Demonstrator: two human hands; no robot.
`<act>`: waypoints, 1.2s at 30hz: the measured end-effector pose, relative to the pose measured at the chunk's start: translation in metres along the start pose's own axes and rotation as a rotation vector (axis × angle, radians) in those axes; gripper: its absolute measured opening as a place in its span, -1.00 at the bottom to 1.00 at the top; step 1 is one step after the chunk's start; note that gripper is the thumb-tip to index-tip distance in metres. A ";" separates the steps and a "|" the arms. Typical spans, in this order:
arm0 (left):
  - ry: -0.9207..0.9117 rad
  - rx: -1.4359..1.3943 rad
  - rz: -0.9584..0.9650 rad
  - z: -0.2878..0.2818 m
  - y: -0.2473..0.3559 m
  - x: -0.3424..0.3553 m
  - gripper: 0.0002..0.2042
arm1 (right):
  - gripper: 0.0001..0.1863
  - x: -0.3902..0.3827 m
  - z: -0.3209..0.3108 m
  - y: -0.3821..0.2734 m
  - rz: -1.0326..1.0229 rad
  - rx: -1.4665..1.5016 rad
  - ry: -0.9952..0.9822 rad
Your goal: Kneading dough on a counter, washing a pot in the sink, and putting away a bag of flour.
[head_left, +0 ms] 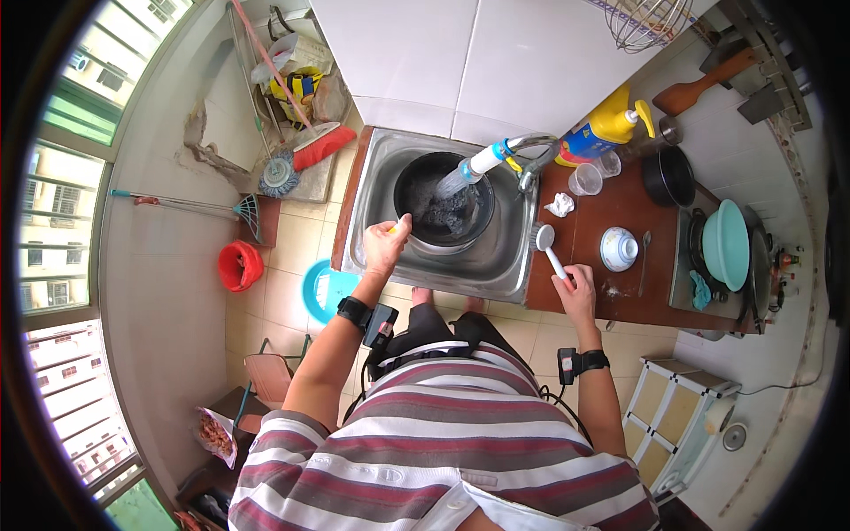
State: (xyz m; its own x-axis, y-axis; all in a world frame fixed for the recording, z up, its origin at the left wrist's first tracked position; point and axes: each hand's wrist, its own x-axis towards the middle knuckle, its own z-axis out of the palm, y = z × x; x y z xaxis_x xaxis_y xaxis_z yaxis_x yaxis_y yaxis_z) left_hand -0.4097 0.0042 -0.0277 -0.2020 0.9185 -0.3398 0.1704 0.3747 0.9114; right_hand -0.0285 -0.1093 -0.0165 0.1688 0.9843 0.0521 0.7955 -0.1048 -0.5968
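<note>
A dark round pot [410, 196] sits in the steel sink [512, 261], with water in it. Water sprays into the pot from a faucet with a white and blue nozzle [482, 164]. At the pot's near left rim my left hand [384, 248] is closed; a bit of yellow shows at its fingertips, and what it grips is mostly hidden. My right hand [577, 290] is closed round the white handle of a dish brush [555, 263]. The brush's round head points toward the sink's right edge, outside the pot.
On the brown counter right of the sink stand a patterned bowl [619, 249], clear plastic cups [584, 180], a crumpled white tissue [560, 205], a yellow pump bottle [602, 133] and a black pot [668, 176]. A turquoise basin [725, 245] lies farther right. Brooms and a red bucket [239, 265] occupy the left.
</note>
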 end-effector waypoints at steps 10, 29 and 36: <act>0.014 -0.081 0.064 0.006 -0.020 0.005 -0.50 | -0.75 -0.013 0.006 -0.006 -0.009 0.016 -0.056; 0.049 -0.035 0.066 0.002 -0.024 0.001 -0.53 | -0.68 0.033 0.002 -0.046 0.167 0.519 -0.162; 0.065 0.004 0.108 0.001 -0.039 0.008 -0.53 | -0.36 0.086 0.072 -0.095 0.584 0.913 -0.415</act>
State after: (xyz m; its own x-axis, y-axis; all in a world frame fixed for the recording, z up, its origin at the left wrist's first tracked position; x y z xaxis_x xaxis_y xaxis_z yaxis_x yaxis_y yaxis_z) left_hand -0.4171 -0.0029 -0.0665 -0.2447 0.9434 -0.2239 0.1983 0.2747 0.9408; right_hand -0.1317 -0.0043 -0.0126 0.0335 0.8087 -0.5873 -0.0844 -0.5832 -0.8079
